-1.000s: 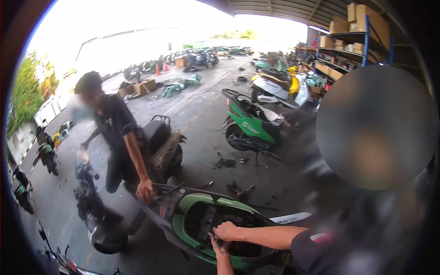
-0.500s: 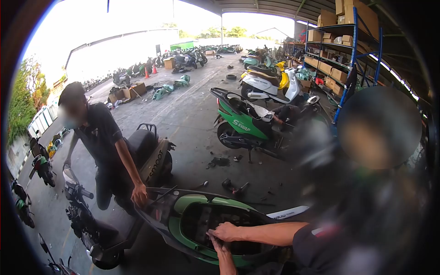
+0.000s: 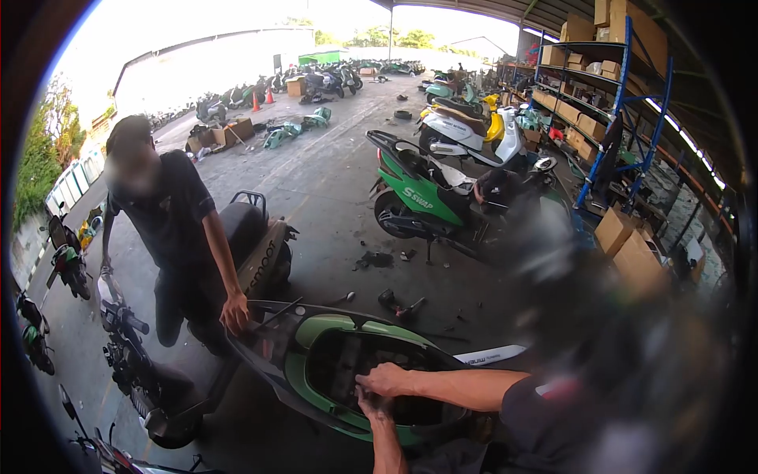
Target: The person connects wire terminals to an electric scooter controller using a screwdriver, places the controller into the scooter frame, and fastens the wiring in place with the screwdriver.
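Note:
A green and black scooter body (image 3: 297,370) lies in front of me, with a dark open hollow (image 3: 335,359) in its middle. Over this hollow my right hand (image 3: 384,380) comes in from the right, fingers curled in a pinch. My left hand (image 3: 373,404) reaches up from below and meets it, its fingers drawn together at the same spot. Whatever lies between the fingertips is too small and dark to make out. At the body's left end, a co-worker's hand (image 3: 235,313) rests on the dark panel.
The co-worker (image 3: 170,209) stands at left beside a dark scooter (image 3: 260,261). Loose parts (image 3: 399,304) lie on the floor beyond the hollow. A green scooter (image 3: 422,201) and a white one (image 3: 450,130) stand farther back, near blue shelving (image 3: 624,103). A blurred shape covers the right side.
The view has shifted slightly. A blurred head at right no longer shows there, and cardboard boxes appear. Both my hands stay together at the hollow. The co-worker's head has moved slightly.

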A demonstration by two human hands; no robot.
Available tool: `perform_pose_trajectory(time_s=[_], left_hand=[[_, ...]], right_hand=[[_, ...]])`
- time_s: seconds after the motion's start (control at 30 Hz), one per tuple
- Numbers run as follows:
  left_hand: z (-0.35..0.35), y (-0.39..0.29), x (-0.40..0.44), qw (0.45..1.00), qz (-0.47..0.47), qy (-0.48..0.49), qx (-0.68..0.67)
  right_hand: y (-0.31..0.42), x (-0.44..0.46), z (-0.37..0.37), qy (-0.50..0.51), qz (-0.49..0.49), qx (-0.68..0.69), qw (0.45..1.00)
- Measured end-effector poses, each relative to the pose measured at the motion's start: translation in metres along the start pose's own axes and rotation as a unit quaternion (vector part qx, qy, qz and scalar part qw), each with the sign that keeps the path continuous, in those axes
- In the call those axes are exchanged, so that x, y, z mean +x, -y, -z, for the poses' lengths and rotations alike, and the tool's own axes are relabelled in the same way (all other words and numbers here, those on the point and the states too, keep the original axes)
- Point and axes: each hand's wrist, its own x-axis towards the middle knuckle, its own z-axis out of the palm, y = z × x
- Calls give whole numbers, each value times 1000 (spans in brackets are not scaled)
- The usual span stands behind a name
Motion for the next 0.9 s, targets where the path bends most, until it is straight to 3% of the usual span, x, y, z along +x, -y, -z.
perform_pose_trajectory(time_s=[0.07, 0.2, 0.27, 0.3, 0.4, 0.5, 0.6, 0.63, 0.67, 0.73, 0.8, 0.9], left_hand=[[-20, 16, -8, 998, -43, -32, -16], [-14, 9, -5, 998, -24, -44, -29], [-30, 12, -12, 997, -35, -69, 27], [-23, 10, -8, 999, -27, -30, -16], [9, -2, 1, 994, -2, 55, -97], [-14, 14, -4, 1000, -7, 4, 25], [-6, 22, -16, 990, -20, -107, 94], [-18, 25, -25, 988, -28, -137, 69], [-31, 29, -30, 986, -34, -158, 40], [-23, 28, -25, 990, -38, -129, 50], [-23, 37, -19, 976, -55, -196, 80], [-3, 45, -12, 935, -26, -281, 215]], right_hand=[[10, 3, 19, 15, -50, -5, 999], [1, 9, 8, 75, -36, -46, 995], [8, 3, -1, -40, -8, -36, 999], [11, 0, -7, -96, 4, -29, 995], [15, 5, 7, -19, -11, -12, 1000], [-1, 18, -8, -16, -17, -109, 994], [10, 18, 26, 60, -87, -74, 992], [11, 13, 22, 35, -70, -51, 996], [7, 9, 21, 35, 9, -55, 998], [-2, 7, 9, 19, 61, -26, 998], [2, 9, 23, 35, -25, -27, 999], [-13, 11, 21, 7, -67, -61, 996]])
